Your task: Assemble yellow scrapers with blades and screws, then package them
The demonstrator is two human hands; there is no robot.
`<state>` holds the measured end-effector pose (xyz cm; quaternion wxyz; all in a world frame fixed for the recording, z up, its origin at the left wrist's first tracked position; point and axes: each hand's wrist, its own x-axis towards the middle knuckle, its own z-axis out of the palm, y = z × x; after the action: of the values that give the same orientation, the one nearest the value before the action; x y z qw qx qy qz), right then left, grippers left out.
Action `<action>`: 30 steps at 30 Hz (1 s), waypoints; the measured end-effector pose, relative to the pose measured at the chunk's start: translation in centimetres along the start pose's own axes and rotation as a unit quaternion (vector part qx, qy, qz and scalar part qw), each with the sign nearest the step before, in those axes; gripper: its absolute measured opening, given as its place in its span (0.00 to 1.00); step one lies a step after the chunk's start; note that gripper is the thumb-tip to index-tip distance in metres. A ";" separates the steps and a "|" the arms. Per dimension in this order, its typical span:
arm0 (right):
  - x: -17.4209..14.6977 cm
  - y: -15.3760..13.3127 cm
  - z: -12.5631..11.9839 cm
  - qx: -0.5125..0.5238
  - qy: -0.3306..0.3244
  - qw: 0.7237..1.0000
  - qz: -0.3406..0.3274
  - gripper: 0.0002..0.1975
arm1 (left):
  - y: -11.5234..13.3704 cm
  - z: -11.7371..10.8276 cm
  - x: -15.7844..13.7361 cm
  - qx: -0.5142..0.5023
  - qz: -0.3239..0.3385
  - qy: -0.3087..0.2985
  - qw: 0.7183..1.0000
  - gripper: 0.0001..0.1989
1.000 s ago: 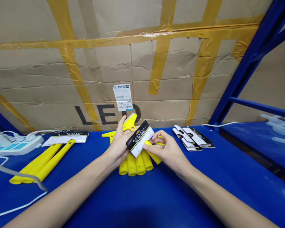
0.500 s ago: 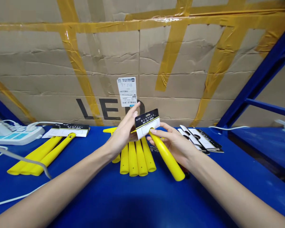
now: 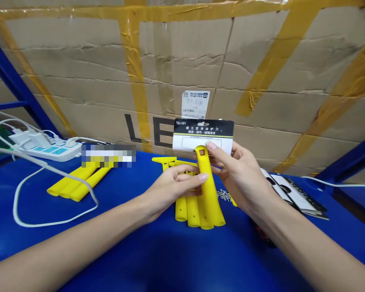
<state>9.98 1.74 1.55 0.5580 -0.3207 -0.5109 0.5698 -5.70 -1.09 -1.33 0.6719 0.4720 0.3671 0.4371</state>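
Observation:
A yellow plastic scraper handle [image 3: 207, 190] is held up in front of me, its narrow end with a square hole at the top. A black-and-white printed header card [image 3: 182, 142] sits around that narrow end. My right hand [image 3: 240, 170] grips the card, thumb on its front and fingers behind. From the left side, my left hand [image 3: 173, 186] pinches the handle, thumb on its front. Behind and below it lie several more yellow scrapers [image 3: 181, 211] on the blue table, partly hidden by my hands and the held one. A T-shaped scraper head [image 3: 164, 160] shows beyond my left fingers.
At left are carded yellow scrapers [image 3: 76, 182], a white power strip [image 3: 57, 150] and a looping cable [image 3: 16, 202]. Small metal parts [image 3: 223, 195] lie behind my right hand. Header cards [image 3: 295, 192] are stacked at right. A taped cardboard box [image 3: 182, 52] stands behind the blue table [image 3: 146, 255].
My view has shifted left. The handle and card have turned from slanting to nearly upright and facing me. My left hand has come down from the card's side onto the handle.

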 end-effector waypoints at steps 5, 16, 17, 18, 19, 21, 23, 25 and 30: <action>2.1 -0.9 3.4 -0.007 -0.053 0.998 -0.011 0.12 | 1.3 -1.8 -1.0 0.056 0.105 0.025 0.993 0.11; 8.5 2.4 11.2 0.002 -0.107 0.992 0.061 0.26 | 6.0 -12.8 -8.1 0.391 0.136 0.223 0.883 0.14; 9.2 3.1 12.1 -0.020 -0.140 0.987 0.082 0.23 | 6.1 -13.8 -8.8 0.422 0.135 0.250 0.861 0.15; 10.0 4.0 12.9 -0.048 -0.172 0.978 0.110 0.20 | 6.1 -14.8 -9.3 0.460 0.132 0.277 0.834 0.15; 10.8 4.8 13.7 -0.076 -0.189 0.970 0.128 0.16 | 6.0 -15.7 -9.8 0.497 0.129 0.303 0.803 0.15; 12.4 6.7 15.1 -0.117 -0.197 0.963 0.140 0.13 | 5.8 -17.3 -10.3 0.562 0.121 0.341 0.743 0.14; 13.8 8.6 16.4 -0.144 -0.207 0.957 0.143 0.11 | 5.4 -18.5 -10.4 0.604 0.104 0.358 0.705 0.15; 14.8 10.4 17.4 -0.186 -0.207 0.951 0.135 0.10 | 5.0 -19.1 -10.2 0.627 0.085 0.360 0.685 0.18; 16.1 13.2 17.8 -0.369 -0.211 0.902 0.077 0.03 | 4.0 -18.6 -9.6 0.655 0.050 0.340 0.673 0.16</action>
<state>-13.47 15.16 -2.75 0.2335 -0.4141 -0.7640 0.4363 -26.88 -3.55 -2.01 -0.0037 0.6271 0.7384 0.2481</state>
